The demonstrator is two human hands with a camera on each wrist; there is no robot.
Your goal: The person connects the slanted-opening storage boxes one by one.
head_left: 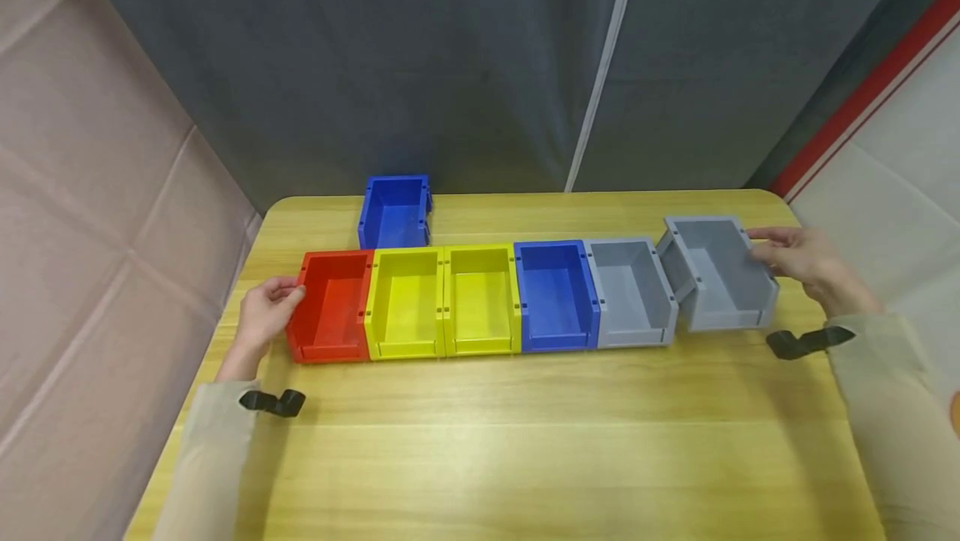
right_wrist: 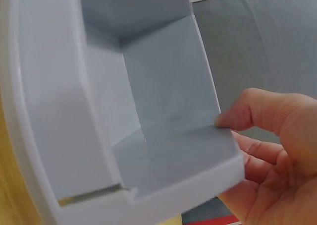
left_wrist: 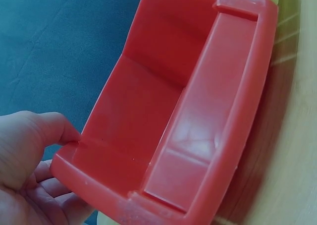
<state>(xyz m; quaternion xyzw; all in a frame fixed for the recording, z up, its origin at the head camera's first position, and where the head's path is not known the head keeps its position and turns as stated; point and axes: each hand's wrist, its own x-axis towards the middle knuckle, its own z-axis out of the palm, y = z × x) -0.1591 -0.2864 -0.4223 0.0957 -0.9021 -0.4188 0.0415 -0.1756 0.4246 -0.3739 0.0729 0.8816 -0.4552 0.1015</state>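
At the left end of a row of plastic storage bins, my left hand (head_left: 262,316) pinches the side wall of a red bin (head_left: 333,308). The left wrist view shows the thumb on the rim of this red bin (left_wrist: 133,101) and the fingers behind the wall. My right hand (head_left: 806,262) pinches the right wall of a grey bin (head_left: 723,274) at the other end. That grey bin sits slightly askew, apart at the front from a second grey bin (head_left: 630,291). In the right wrist view, the thumb presses the held grey bin's wall (right_wrist: 173,76) from inside.
Between the ends stand two yellow bins (head_left: 407,299) (head_left: 480,299) and a blue bin (head_left: 557,295), side by side. Behind the row is another blue bin (head_left: 396,212). The wooden table (head_left: 510,441) meets a dark curtain (head_left: 375,66) at the back.
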